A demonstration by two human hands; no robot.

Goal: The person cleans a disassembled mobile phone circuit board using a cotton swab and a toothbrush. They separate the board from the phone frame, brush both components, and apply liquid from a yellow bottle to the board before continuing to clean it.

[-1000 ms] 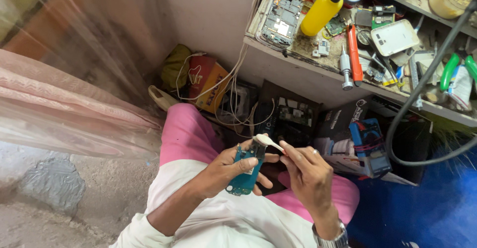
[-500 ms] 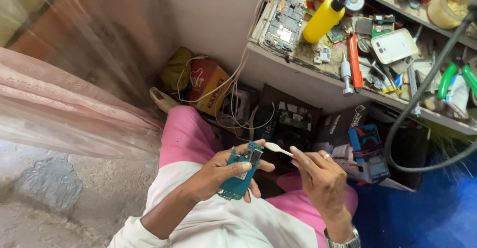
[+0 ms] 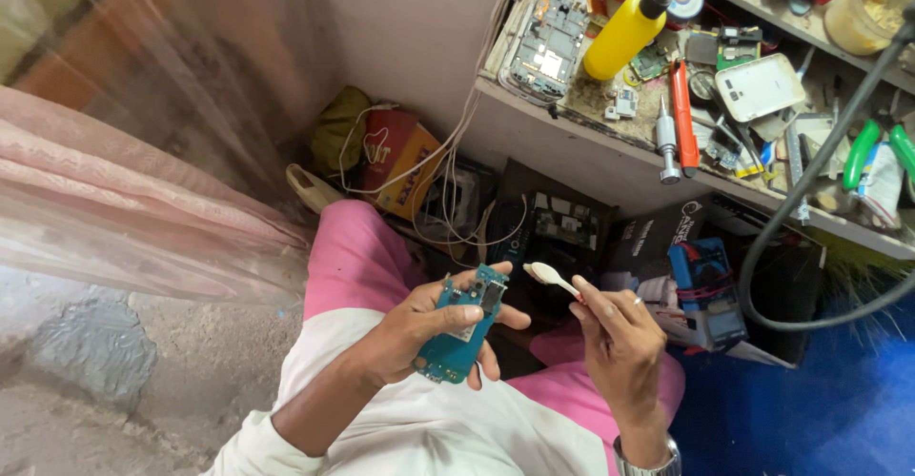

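Note:
My left hand (image 3: pixel 424 333) grips a small teal circuit board (image 3: pixel 464 336) above my lap, its component side facing up. My right hand (image 3: pixel 618 335) holds a white toothbrush (image 3: pixel 551 277) by its handle. The brush head sits a little to the right of the board's top edge, apart from it. A watch (image 3: pixel 648 459) is on my right wrist. I sit in pink trousers (image 3: pixel 355 257) and a white shirt.
A cluttered workbench (image 3: pixel 562 138) at the upper right carries a yellow squeeze bottle (image 3: pixel 624 30), a phone frame (image 3: pixel 545 45), a red-handled tool (image 3: pixel 682 104) and a white phone (image 3: pixel 762 86). White cables (image 3: pixel 448 166), boxes and bags lie under it. A thick dark cable (image 3: pixel 810 190) loops at the right.
The toothbrush head has lifted off the circuit board and moved a little to the right. My left hand keeps the board in about the same place.

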